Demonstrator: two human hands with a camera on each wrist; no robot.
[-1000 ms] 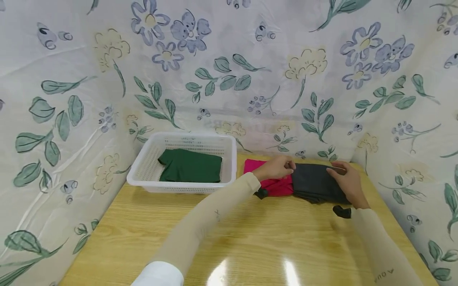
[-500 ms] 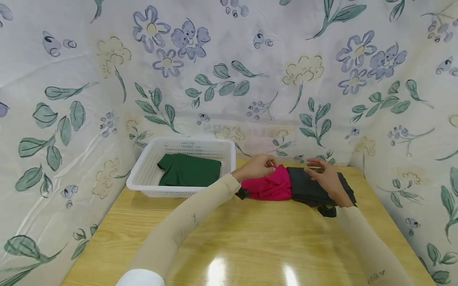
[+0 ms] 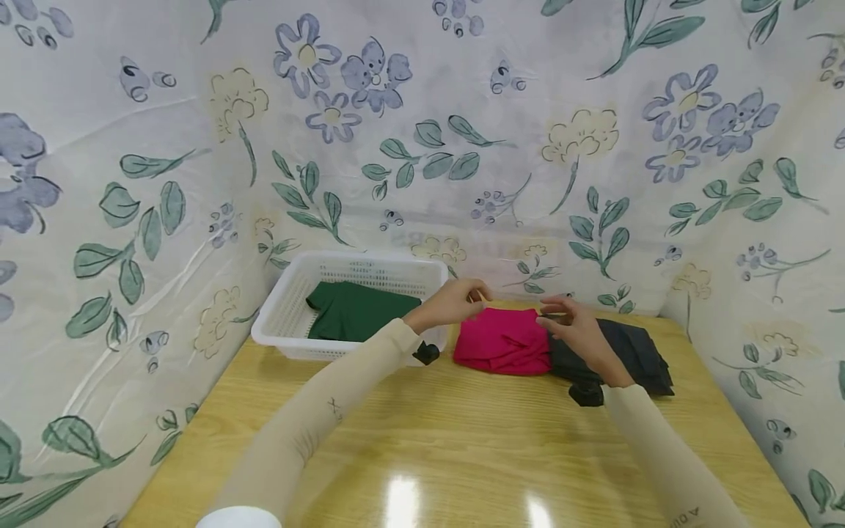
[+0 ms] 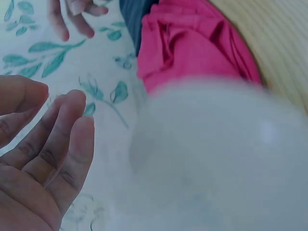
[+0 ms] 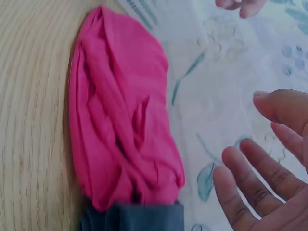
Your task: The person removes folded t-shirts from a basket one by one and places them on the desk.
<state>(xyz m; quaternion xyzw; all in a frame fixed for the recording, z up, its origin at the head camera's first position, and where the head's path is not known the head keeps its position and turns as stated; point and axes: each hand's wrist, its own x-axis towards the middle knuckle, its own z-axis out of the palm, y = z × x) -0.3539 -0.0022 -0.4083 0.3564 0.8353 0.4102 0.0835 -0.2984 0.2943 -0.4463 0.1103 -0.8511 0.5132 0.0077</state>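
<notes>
A folded pink cloth (image 3: 502, 341) lies on the table between my two hands, wrinkled along its front and right part. My left hand (image 3: 449, 302) hovers over the basket's right edge beside the pink cloth, fingers loosely bent and holding nothing. Above the seam between the pink cloth and a folded dark grey cloth (image 3: 637, 356) is my right hand (image 3: 581, 336). Its fingers are spread and apart from the cloths in the right wrist view, where the pink folds (image 5: 125, 106) show plainly. A dark green garment (image 3: 359, 312) lies folded in the white basket (image 3: 277, 342).
The basket stands at the table's back left, close to the flowered sheet (image 3: 422, 198) that hangs behind and at both sides. Wooden tabletop (image 3: 462, 440) stretches in front of the cloths. A blurred pale surface (image 4: 216, 154) fills much of the left wrist view.
Both hands have moved left, off the pink and dark grey cloths toward the basket. More of the pink cloth now shows. The head view has shifted slightly.
</notes>
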